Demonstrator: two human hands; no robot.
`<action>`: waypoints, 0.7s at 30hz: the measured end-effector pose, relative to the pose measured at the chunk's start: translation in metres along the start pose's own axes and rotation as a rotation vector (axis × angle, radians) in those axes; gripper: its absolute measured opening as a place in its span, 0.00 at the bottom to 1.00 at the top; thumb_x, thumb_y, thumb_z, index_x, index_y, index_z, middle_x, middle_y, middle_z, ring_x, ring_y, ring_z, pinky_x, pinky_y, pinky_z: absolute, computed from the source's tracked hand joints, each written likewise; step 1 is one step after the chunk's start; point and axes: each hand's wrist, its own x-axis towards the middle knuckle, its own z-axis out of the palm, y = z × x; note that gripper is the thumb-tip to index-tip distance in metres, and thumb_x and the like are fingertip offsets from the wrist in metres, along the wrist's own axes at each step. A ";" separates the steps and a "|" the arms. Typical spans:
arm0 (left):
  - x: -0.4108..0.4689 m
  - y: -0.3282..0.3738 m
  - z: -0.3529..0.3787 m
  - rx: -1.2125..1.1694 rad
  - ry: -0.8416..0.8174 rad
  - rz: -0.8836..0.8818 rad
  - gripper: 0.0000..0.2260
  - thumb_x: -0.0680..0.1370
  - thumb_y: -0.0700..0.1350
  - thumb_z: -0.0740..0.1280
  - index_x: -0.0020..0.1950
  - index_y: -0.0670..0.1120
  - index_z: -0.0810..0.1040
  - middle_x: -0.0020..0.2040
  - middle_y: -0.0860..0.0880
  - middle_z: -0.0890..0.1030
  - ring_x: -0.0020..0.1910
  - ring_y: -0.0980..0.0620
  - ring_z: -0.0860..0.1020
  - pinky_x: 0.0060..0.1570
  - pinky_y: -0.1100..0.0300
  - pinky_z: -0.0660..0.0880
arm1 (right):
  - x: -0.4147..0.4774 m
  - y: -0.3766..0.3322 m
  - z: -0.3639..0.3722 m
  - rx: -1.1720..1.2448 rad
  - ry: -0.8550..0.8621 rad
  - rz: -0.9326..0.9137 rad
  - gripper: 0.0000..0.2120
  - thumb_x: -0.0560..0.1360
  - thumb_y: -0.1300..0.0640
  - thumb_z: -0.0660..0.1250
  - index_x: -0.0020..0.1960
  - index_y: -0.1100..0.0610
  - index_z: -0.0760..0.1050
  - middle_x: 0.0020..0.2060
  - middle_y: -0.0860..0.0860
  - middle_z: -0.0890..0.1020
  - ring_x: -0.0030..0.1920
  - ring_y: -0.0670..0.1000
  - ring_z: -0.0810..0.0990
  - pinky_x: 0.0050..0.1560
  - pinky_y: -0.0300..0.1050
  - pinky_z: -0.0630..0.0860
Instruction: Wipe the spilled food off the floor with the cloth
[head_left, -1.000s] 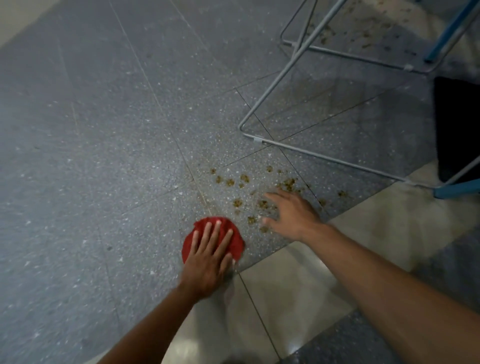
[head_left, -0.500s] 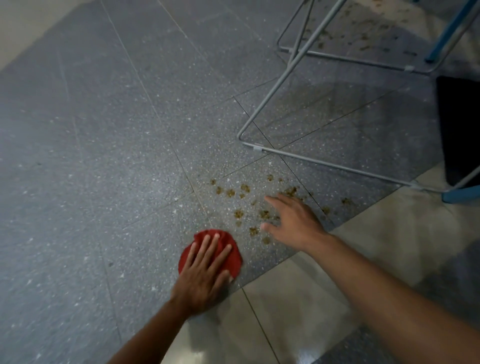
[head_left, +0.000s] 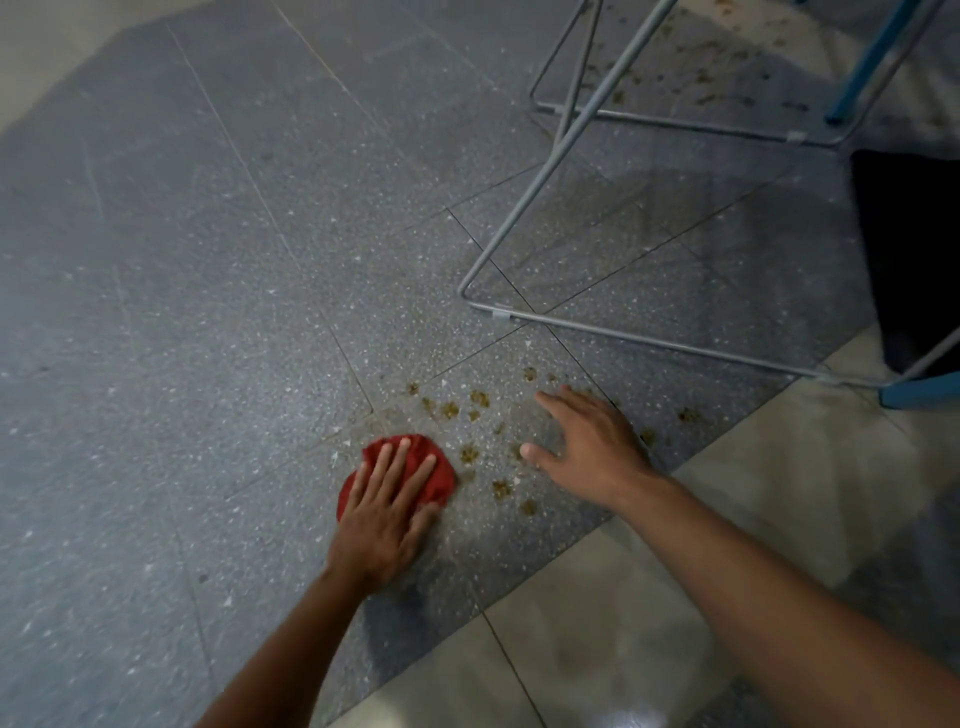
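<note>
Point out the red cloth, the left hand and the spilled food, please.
red cloth (head_left: 441, 475): head view, its bare right edge.
left hand (head_left: 382, 525): head view, back of the hand, pressing flat on the cloth.
spilled food (head_left: 469, 455): head view, a brown clump just right of the cloth.

Dim indoor light is falling on the speckled floor (head_left: 208, 312), with glare showing on a pale tile (head_left: 639, 718) at the bottom edge. The left hand (head_left: 384, 514) is casting a soft shadow toward the viewer. Tile joints (head_left: 248, 171) are bowing and detail is softening toward the frame edges.
</note>
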 end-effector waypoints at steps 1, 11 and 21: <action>0.004 -0.015 -0.007 0.006 -0.006 -0.016 0.30 0.87 0.67 0.43 0.88 0.61 0.45 0.88 0.50 0.41 0.87 0.46 0.40 0.85 0.45 0.36 | 0.002 0.003 -0.002 0.008 0.012 0.010 0.38 0.78 0.34 0.64 0.82 0.44 0.54 0.82 0.51 0.55 0.81 0.56 0.54 0.79 0.57 0.56; 0.111 0.021 -0.025 0.002 0.091 -0.114 0.29 0.88 0.62 0.42 0.88 0.54 0.43 0.88 0.44 0.39 0.86 0.40 0.35 0.84 0.38 0.38 | 0.010 0.002 0.007 -0.007 -0.031 0.044 0.38 0.78 0.31 0.61 0.82 0.44 0.52 0.83 0.51 0.52 0.82 0.57 0.50 0.80 0.59 0.53; 0.132 0.002 -0.043 -0.042 0.115 -0.243 0.32 0.85 0.64 0.38 0.88 0.53 0.43 0.87 0.44 0.39 0.86 0.41 0.35 0.84 0.42 0.35 | 0.010 0.014 0.004 -0.032 -0.015 0.047 0.39 0.78 0.31 0.61 0.82 0.43 0.51 0.83 0.50 0.52 0.82 0.56 0.50 0.80 0.59 0.54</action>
